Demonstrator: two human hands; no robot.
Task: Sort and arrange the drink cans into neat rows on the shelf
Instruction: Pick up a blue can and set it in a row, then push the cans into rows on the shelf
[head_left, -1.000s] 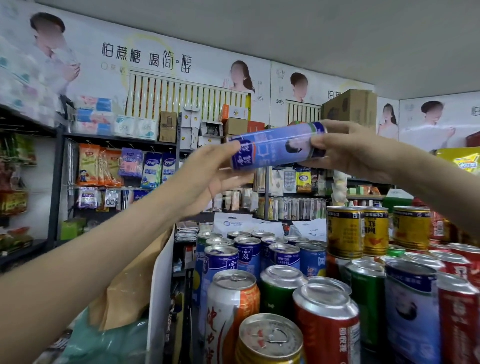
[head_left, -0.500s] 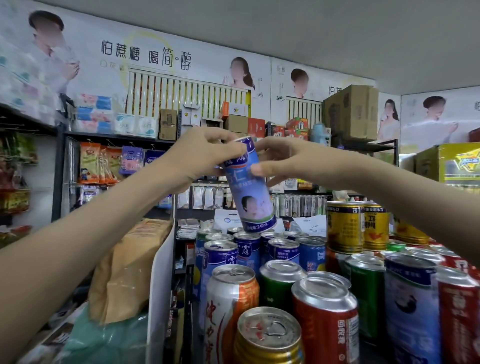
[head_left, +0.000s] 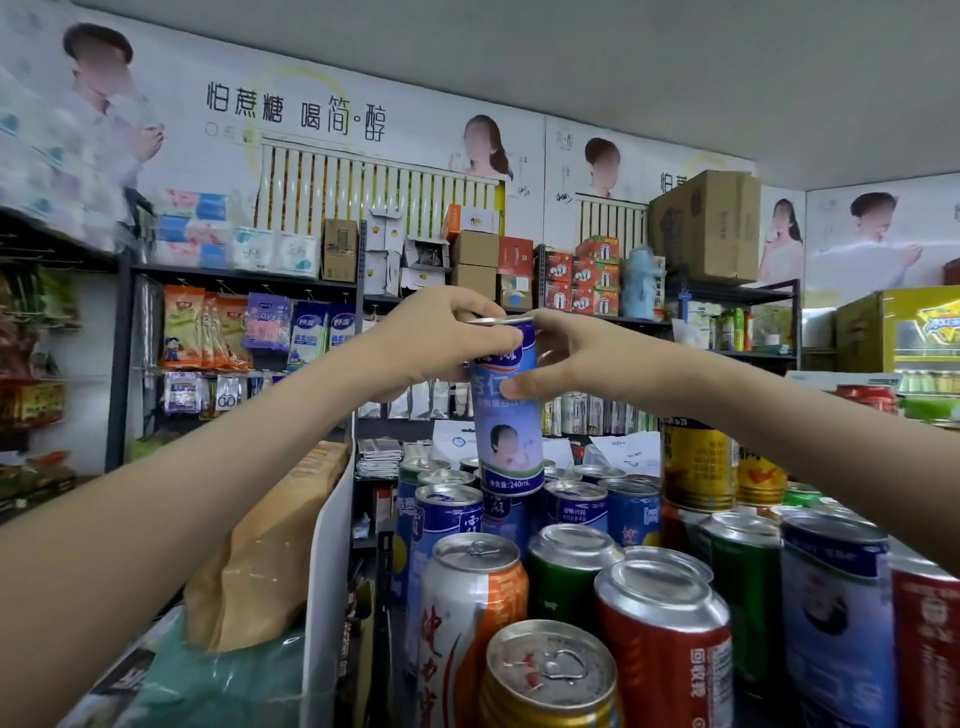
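Your left hand (head_left: 441, 340) curls its fingers (head_left: 485, 310) over the top rim of the blue can (head_left: 511, 441), held upright. Your right hand (head_left: 576, 358) pinches its upper body from the other side. Both bare forearms stretch forward and upward.

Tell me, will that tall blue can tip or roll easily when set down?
Probably tippy: the blue can is tall and slim, and the can tops below are small. Lying down it would likely roll. It seems stiff: no dent shows under the left hand or right hand.
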